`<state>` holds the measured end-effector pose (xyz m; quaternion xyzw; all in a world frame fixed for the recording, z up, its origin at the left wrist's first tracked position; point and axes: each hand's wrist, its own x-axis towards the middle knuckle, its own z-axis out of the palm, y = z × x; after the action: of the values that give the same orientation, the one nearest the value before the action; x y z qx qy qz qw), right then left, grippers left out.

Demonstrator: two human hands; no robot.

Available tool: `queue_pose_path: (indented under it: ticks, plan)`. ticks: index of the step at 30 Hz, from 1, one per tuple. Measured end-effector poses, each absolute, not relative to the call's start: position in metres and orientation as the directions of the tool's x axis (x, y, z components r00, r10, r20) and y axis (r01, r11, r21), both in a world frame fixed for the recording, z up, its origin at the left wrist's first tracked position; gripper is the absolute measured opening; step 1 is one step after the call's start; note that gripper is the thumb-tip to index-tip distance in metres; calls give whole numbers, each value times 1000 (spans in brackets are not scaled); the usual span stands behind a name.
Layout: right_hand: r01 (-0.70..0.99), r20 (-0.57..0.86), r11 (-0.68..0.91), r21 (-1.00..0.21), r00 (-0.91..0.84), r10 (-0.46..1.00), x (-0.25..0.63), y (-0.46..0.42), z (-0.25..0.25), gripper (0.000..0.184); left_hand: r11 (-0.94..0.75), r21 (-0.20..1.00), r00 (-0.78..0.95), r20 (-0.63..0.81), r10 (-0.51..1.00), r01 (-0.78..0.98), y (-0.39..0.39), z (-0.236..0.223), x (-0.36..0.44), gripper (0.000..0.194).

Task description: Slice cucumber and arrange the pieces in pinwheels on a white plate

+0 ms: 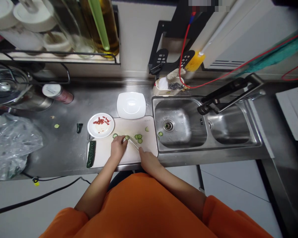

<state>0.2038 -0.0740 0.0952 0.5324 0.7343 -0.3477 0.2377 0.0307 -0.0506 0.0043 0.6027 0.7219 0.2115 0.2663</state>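
Observation:
My right hand [149, 161] is closed round the handle of a knife [134, 143], its blade pointing left over the white cutting board [149, 124]. Opposite it, my left hand [118, 148] has its fingers pinched at a cucumber slice [127, 137] beside the knife tip. Just past the left fingers lies another cucumber piece [115, 135]. Several cucumber slices [139, 137] rest on the board to the right of the blade. A length of dark green cucumber [90, 154] lies along the board's left edge. The knife handle is mostly hidden by my hand.
A round plate of red pieces [100, 133] overlaps the board's back left corner. Behind the board stands a white square plate [131, 105]. The steel sink [186, 112] is on the right. A cucumber end [79, 128] and a plastic bag [12, 145] lie left.

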Motion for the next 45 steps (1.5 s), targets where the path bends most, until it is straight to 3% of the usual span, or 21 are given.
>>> queue_pose_path:
  ticks: [15, 25, 30, 37, 45]
  plan:
    - [946, -732, 121, -300, -310, 607, 202, -72, 98, 39, 187, 614, -139, -126, 982, 767, -48, 4, 31, 22]
    - [967, -784, 97, -234, -247, 569, 222, -89, 102, 43, 295, 642, -180, -240, 954, 708, -40, 16, 32, 7]
    - [968, -773, 94, -232, -243, 586, 224, -90, 99, 42, 420, 682, -310, -287, 906, 599, -44, 17, 22, 16]
    - [964, -763, 122, -235, -261, 592, 226, -91, 95, 43, 518, 672, -507, -239, 828, 529, -48, 16, -7, 23]
    - [967, -764, 105, -233, -249, 595, 226, -90, 96, 42, 393, 588, -426, -89, 900, 707, -53, 7, -10, 22]
